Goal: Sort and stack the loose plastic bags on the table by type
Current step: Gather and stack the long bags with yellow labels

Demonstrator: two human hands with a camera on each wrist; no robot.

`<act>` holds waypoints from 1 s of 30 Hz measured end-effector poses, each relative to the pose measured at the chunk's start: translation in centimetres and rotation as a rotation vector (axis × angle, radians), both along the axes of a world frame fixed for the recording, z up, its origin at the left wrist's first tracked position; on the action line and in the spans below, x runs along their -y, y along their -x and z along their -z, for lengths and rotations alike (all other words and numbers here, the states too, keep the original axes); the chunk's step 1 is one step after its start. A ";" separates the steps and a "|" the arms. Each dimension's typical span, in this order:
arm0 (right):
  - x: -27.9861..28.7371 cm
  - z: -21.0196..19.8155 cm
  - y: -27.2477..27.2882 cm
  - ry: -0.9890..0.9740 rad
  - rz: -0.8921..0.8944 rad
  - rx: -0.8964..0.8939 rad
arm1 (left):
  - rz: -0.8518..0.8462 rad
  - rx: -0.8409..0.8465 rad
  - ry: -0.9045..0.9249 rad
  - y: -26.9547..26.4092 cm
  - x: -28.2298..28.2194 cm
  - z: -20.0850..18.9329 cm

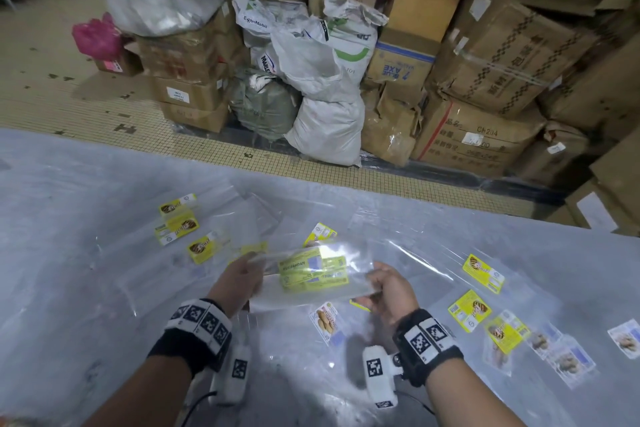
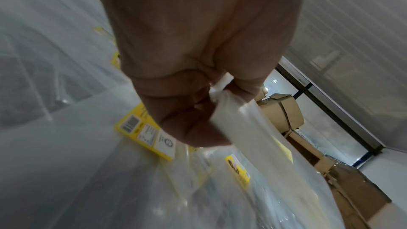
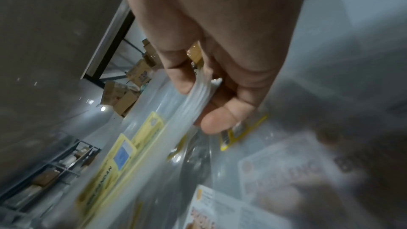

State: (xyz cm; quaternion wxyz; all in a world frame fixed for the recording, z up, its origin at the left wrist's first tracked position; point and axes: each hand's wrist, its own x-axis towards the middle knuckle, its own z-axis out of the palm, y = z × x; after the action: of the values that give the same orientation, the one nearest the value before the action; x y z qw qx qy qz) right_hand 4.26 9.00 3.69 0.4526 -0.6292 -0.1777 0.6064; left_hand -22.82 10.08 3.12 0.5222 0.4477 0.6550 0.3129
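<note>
Both hands were busy when I grabbed this moment: the left hand [image 1: 239, 279] pinched one short edge of a small stack of clear bags with yellow-green pandan labels [image 1: 313, 272], and the right hand [image 1: 388, 291] pinched the opposite edge, so the stack hung between them just above the table [image 1: 69, 253].

Progress-wise I'd call it early to middling. That one stack was gathered, but plenty still lay loose. A cluster of yellow-label bags [image 1: 178, 224] sat to the far left, a few overlapping. Another run of yellow-label bags [image 1: 483, 272] trailed off to the right, with white-label cookie bags [image 1: 568, 359] past them at the right edge. One more cookie-print bag [image 1: 327, 321] lay flat right under the held stack. So at least two types hadn't been collected, by my read.

As for the views, only the head cam gave me the whole layout plus the cardboard boxes [image 1: 485, 80] and sacks [image 1: 325, 114] behind the table. The left wrist cam showed what the head cam couldn't: fingers [image 2: 189, 128] curled under the bag edge with the thumb on top, and a barcode on a yellow label [image 2: 145, 131] below. The right wrist cam was blurry, but it did show several layered bag edges [image 3: 198, 93] clamped between thumb and forefinger.
</note>
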 end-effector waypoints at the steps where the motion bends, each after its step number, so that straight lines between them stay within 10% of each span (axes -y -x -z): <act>1: 0.1 -0.1 -0.2 0.001 -0.053 0.044 | 0.026 -0.038 -0.004 0.3 -0.3 0.0; 15: -0.2 -0.9 -1.3 0.015 -0.485 0.450 | -0.011 0.010 0.060 -0.4 -0.9 1.5; 30: -2.2 -2.2 -0.9 0.015 -0.295 0.193 | -0.131 -0.118 -0.232 -2.1 -2.6 -0.2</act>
State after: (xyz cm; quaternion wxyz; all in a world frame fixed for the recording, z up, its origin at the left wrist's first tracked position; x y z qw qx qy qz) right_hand 5.15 11.20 5.84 0.3348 -0.6549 -0.3063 0.6043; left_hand -20.74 12.72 3.31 0.4059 0.4791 0.6719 0.3929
